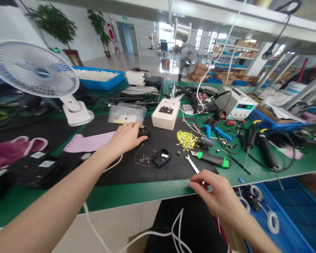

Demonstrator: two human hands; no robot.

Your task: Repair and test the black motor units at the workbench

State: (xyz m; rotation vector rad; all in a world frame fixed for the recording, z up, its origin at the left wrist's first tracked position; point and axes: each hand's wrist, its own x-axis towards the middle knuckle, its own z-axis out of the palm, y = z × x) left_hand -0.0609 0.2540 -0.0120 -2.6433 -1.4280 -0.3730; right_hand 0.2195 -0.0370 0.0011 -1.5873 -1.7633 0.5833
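Observation:
My left hand (127, 136) reaches over the mat with its thumb and fingers round a small black round part (143, 131), partly hidden by the hand. At the table's front edge, my right hand (216, 191) has its thumb and index finger closed round the near end of a wrench (191, 163); the open-ended head points away on the mat. Between the hands lies a black oval housing (162, 157) with a white label. Short pale pins (144, 160) are scattered beside it. A pile of yellow-tipped small parts (186, 140) and a green-and-black utility knife (213, 159) lie beyond the wrench.
A cream box with switches (166, 114) stands at mid-table, with a power supply (238, 103) behind right. Screwdrivers (250, 137) and cables crowd the right. At left are a white fan (39, 72), pink cloth (88, 142) and black housings (39, 168). Blue bins (287, 211) sit below right.

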